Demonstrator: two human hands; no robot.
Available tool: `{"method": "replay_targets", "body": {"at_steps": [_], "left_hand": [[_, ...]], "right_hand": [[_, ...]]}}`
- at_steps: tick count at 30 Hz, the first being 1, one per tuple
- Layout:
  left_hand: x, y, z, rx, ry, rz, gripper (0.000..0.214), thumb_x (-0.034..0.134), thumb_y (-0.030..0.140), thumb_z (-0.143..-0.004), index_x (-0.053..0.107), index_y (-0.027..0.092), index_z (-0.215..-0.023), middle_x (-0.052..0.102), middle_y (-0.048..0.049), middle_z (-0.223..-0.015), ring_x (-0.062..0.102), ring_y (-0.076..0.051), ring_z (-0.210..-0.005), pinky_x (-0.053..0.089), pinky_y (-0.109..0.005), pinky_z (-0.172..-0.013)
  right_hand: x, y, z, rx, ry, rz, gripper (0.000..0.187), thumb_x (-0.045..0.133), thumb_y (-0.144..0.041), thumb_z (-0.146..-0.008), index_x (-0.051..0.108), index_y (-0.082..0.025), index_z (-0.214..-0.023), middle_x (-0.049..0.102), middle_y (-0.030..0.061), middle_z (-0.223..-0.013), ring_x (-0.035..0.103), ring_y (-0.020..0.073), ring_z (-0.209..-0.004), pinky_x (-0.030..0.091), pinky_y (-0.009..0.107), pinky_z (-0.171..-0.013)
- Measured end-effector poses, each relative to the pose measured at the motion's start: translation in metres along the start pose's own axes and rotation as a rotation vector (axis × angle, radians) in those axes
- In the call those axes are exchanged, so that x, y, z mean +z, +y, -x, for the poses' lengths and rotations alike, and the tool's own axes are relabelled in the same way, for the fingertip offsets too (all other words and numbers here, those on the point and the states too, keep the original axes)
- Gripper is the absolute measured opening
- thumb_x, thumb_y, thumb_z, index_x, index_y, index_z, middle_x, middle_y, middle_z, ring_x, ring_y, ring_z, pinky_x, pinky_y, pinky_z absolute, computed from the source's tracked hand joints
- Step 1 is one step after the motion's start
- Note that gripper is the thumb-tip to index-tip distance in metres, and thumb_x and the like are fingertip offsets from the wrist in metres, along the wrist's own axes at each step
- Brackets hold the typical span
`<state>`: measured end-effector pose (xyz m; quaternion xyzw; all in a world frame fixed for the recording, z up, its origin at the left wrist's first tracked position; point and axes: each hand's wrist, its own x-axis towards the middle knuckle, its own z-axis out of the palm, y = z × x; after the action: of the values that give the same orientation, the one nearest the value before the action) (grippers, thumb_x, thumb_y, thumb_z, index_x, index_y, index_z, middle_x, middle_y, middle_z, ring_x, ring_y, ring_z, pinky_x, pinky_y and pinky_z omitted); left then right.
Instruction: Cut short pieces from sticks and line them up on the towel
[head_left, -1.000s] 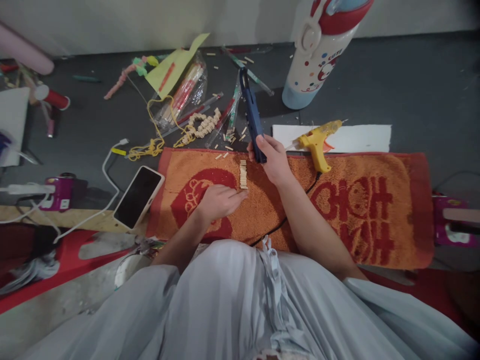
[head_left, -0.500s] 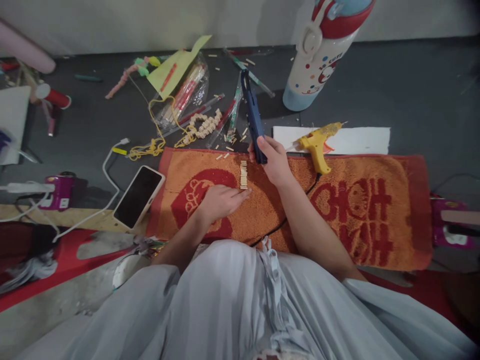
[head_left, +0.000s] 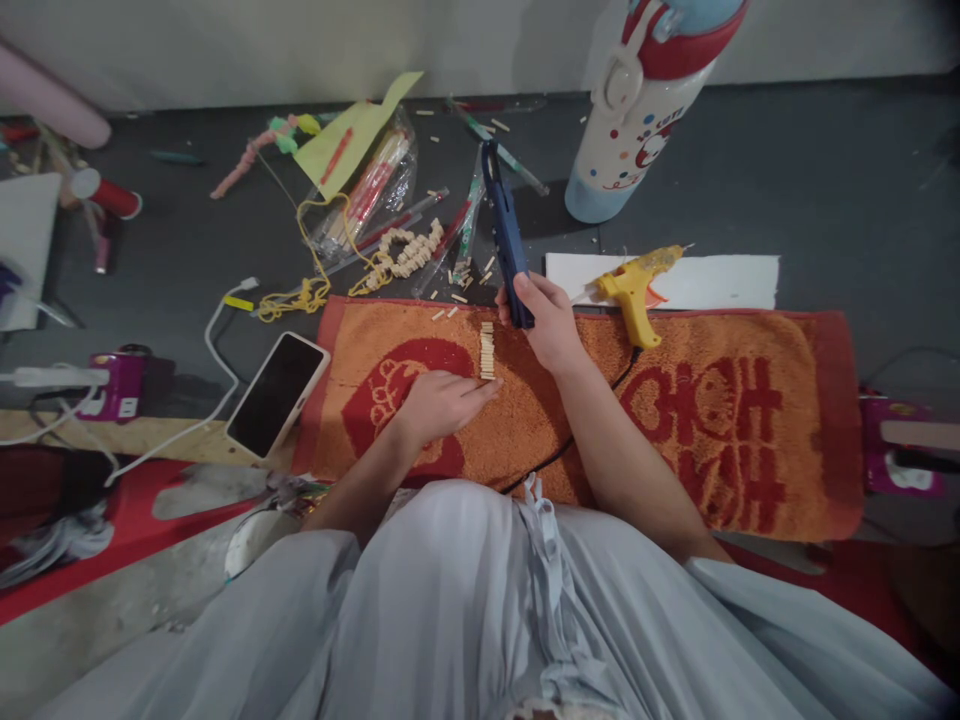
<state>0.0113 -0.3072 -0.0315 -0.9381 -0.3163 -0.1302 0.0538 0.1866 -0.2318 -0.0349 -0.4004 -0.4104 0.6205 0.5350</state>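
My right hand [head_left: 551, 318] is closed round the lower end of a long dark blue thing [head_left: 507, 230], which looks like a phone in a case seen nearly edge-on. It is held up above the back edge of the orange towel [head_left: 814, 430]. My left hand [head_left: 444, 402] lies palm down on the towel, fingers stretched out to the right. Its fingertips are at the near end of a neat row of short pale sticks [head_left: 487, 350]; whether they touch it I cannot tell. A few loose stick pieces [head_left: 445, 313] lie behind the row.
A yellow glue gun [head_left: 637, 290] rests on a white strip [head_left: 739, 280], its cord crossing the towel. Behind stands a tall bottle [head_left: 622, 150]. At left are a phone [head_left: 276, 393], a white cable [head_left: 217, 345], yellow yarn [head_left: 300, 298], a joined stick piece [head_left: 411, 250] and plastic-wrapped pens [head_left: 375, 180].
The fingers of my left hand have shifted very slightly at the near end of the stick row. My right hand and the dark blue phone have stayed in place.
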Motion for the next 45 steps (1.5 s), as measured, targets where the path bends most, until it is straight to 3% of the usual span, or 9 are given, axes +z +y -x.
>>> {"method": "replay_targets", "body": {"at_steps": [5,10,15,28,33,36,39,42,45], "left_hand": [[0.001,-0.002,0.004,0.017,0.083,0.046,0.021,0.047,0.021,-0.086,0.066,0.021,-0.095,0.056,0.0038,-0.051,0.051,-0.007,-0.049,0.033,-0.024,-0.052],[0.004,-0.002,0.006,-0.088,0.16,0.092,0.017,0.05,0.021,-0.084,0.066,0.02,-0.088,0.061,0.0024,-0.057,0.054,-0.008,-0.053,0.036,-0.023,-0.054],[0.004,-0.001,0.004,-0.188,0.086,0.097,0.021,0.047,0.025,-0.086,0.068,0.019,-0.086,0.068,-0.0002,-0.064,0.059,-0.009,-0.056,0.037,-0.023,-0.055],[0.002,0.0,0.001,-0.211,-0.054,0.111,0.023,0.046,0.023,-0.087,0.067,0.018,-0.093,0.069,-0.0016,-0.066,0.059,-0.01,-0.055,0.036,-0.023,-0.052],[-0.008,-0.001,-0.008,-0.469,-0.094,0.355,0.022,0.046,0.032,-0.088,0.064,0.018,-0.09,0.066,0.0014,-0.063,0.056,-0.008,-0.052,0.035,-0.02,-0.05],[-0.023,-0.012,-0.023,-0.659,0.056,0.646,0.025,0.045,0.037,-0.088,0.058,0.017,-0.09,0.052,0.0053,-0.053,0.047,-0.006,-0.047,0.036,-0.018,-0.048],[-0.031,-0.034,-0.044,-0.73,0.172,0.889,0.024,0.044,0.039,-0.088,0.051,0.017,-0.09,0.046,0.0056,-0.055,0.041,-0.005,-0.044,0.033,-0.018,-0.043],[-0.023,-0.063,-0.066,-0.766,0.25,1.026,0.028,0.041,0.046,-0.089,0.046,0.018,-0.089,0.037,0.0078,-0.051,0.034,-0.005,-0.04,0.029,-0.019,-0.04],[-0.003,-0.091,-0.085,-0.777,0.315,0.949,0.036,0.035,0.053,-0.088,0.045,0.018,-0.092,0.034,0.0081,-0.049,0.033,-0.006,-0.038,0.029,-0.02,-0.04]], "right_hand": [[0.0,0.0,0.0,-0.002,0.002,0.002,0.036,0.057,-0.055,-0.078,0.056,-0.02,-0.068,0.052,-0.0026,-0.066,0.049,0.0071,-0.055,0.041,0.021,-0.052],[-0.001,0.002,-0.001,-0.017,0.001,-0.021,0.034,0.057,-0.053,-0.079,0.056,-0.021,-0.068,0.053,-0.0024,-0.066,0.049,0.0071,-0.055,0.041,0.022,-0.052],[-0.001,0.003,-0.001,-0.011,0.004,0.004,0.036,0.056,-0.055,-0.078,0.056,-0.021,-0.068,0.053,-0.0022,-0.065,0.049,0.0076,-0.055,0.042,0.022,-0.052],[0.0,0.002,-0.001,0.01,0.007,0.002,0.037,0.057,-0.056,-0.077,0.055,-0.021,-0.068,0.054,-0.0021,-0.066,0.049,0.0076,-0.054,0.041,0.022,-0.051],[0.001,0.0,0.0,-0.005,0.003,-0.036,0.036,0.059,-0.053,-0.077,0.055,-0.02,-0.065,0.052,-0.0026,-0.062,0.048,0.0074,-0.053,0.04,0.022,-0.05],[0.001,0.002,-0.001,0.005,0.006,-0.023,0.037,0.056,-0.055,-0.078,0.056,-0.02,-0.067,0.053,-0.0026,-0.061,0.048,0.0077,-0.052,0.039,0.022,-0.049],[0.001,0.003,-0.001,0.001,-0.001,-0.018,0.038,0.055,-0.056,-0.079,0.056,-0.02,-0.067,0.052,-0.0027,-0.059,0.047,0.0084,-0.05,0.037,0.022,-0.049],[0.001,0.002,0.001,-0.005,-0.007,0.006,0.038,0.056,-0.056,-0.078,0.056,-0.02,-0.067,0.051,-0.0029,-0.059,0.046,0.0093,-0.051,0.037,0.023,-0.049],[0.003,-0.001,0.003,0.03,-0.018,0.03,0.038,0.055,-0.057,-0.078,0.055,-0.021,-0.067,0.05,-0.0028,-0.057,0.045,0.0103,-0.051,0.036,0.024,-0.049]]}}
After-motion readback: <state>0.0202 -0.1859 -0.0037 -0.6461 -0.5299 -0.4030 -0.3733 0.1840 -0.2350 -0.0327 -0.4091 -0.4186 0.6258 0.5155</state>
